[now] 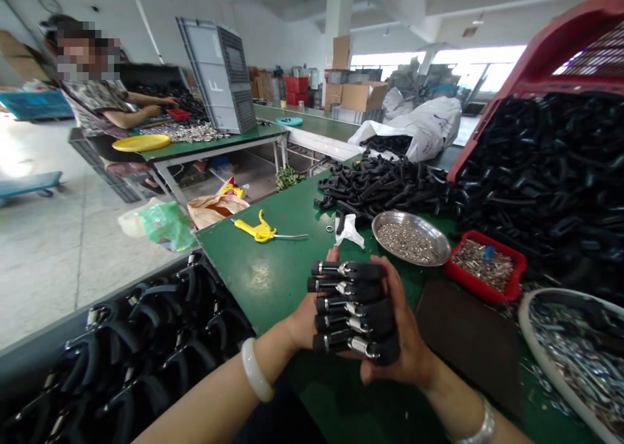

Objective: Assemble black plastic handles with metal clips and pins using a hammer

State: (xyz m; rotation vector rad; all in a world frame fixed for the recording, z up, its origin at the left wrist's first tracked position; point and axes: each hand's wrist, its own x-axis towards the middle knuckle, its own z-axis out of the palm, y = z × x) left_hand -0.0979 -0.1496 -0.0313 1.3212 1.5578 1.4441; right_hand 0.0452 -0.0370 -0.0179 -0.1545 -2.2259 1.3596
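Note:
Between my two hands is a stacked row of several black plastic handle parts with metal springs (pixel 358 307), lying side by side above the green table. My left hand (pixel 305 317) closes on their left ends, its fingers mostly hidden behind them. Around the right side, my right hand (pixel 409 337) presses with its thumb below and fingers along the edge. The springs and metal pins face up at me. Below and to the right lies a dark flat mat (pixel 468 333). To the left, a black crate (pixel 19 324) holds similar black parts with springs.
A yellow air blow gun (pixel 263 227) lies ahead. Beyond my hands stand a metal dish of small pins (pixel 439 257), a red tray (pixel 511 294) and a bowl of metal parts (pixel 529 307). Black parts (pixel 385 184) pile up behind. A co-worker (pixel 92 99) works at another table.

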